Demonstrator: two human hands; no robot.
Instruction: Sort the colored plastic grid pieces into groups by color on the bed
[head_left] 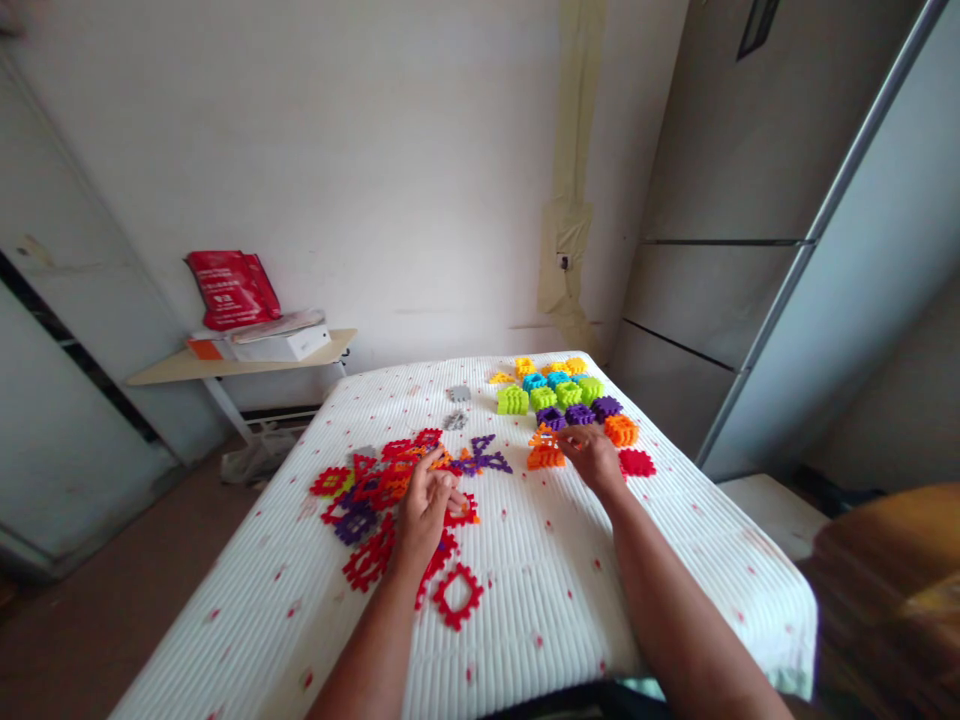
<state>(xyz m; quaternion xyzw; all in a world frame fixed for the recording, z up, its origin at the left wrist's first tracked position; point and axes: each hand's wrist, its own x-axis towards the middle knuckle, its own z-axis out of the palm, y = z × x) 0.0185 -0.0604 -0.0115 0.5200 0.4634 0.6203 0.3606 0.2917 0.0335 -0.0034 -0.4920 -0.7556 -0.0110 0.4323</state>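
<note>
My left hand (426, 505) is over a loose pile of flat notched interlocking pieces, its fingers loosely spread. Red pieces (369, 553) make up most of that pile, with purple (355, 522) and orange ones (394, 486) among them. My right hand (591, 452) pinches an upright orange interlocking piece (543, 437) at its edge. Another orange piece (546, 458) stands just in front of it. Beyond this hand are stacks of purple (579, 414), lime green (568, 394), blue (534, 382) and yellow pieces (524, 368).
A white quilted cover (525, 620) lies over the table. Grey pieces (456, 420) lie mid-table; an orange stack (621, 431) and a red one (637, 463) stand at the right. A side table (169, 369) holds a red bag (231, 290). A refrigerator (720, 200) stands at the right.
</note>
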